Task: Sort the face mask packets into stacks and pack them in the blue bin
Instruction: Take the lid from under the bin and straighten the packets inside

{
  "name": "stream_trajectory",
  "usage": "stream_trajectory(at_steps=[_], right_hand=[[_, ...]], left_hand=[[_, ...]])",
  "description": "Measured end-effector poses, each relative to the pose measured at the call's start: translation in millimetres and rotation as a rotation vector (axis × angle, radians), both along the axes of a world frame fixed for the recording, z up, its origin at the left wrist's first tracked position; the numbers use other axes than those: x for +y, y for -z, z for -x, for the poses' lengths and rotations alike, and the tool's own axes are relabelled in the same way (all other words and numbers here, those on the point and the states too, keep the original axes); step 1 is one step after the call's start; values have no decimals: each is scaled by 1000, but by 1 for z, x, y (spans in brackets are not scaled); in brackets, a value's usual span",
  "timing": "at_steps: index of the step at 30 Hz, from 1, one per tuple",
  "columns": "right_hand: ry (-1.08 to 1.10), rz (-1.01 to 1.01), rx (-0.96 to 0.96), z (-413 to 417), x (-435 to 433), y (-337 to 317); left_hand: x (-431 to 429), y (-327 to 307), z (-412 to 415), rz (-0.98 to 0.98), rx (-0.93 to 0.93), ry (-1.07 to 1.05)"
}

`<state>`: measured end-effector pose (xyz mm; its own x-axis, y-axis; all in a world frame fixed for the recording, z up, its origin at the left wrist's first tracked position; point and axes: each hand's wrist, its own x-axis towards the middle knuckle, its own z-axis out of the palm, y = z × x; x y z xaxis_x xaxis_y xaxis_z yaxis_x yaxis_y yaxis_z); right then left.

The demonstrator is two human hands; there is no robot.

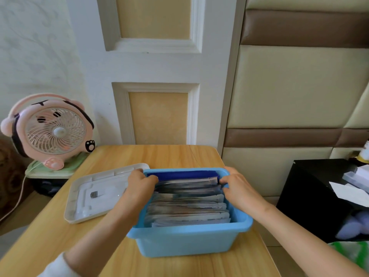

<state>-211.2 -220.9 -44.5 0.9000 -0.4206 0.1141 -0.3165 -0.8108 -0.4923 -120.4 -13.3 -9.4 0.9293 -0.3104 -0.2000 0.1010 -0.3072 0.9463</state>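
Observation:
A light blue bin (185,244) stands on the wooden table, filled with several face mask packets (187,206) standing on edge in a row. A dark blue packet (183,174) is at the far end of the row. My left hand (139,186) grips the left ends of the far packets, fingers curled over their tops. At the right ends of the same packets, my right hand (237,186) pinches them near the bin's right wall.
A white lid (83,198) lies upside down on the table (179,154) left of the bin. A pink fan (50,130) stands on a green stand at far left. A black box (311,196) with papers sits at the right, off the table.

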Motion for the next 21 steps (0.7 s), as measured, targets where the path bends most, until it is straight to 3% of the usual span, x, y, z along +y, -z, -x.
stream_trajectory(at_steps=[8,21], right_hand=[[23,14,21,0,2,-1],[58,-42,-13,0,-1,3]], left_hand=[[-1,9,-14,30,306,-4],[-6,25,-15,-15,268,82]])
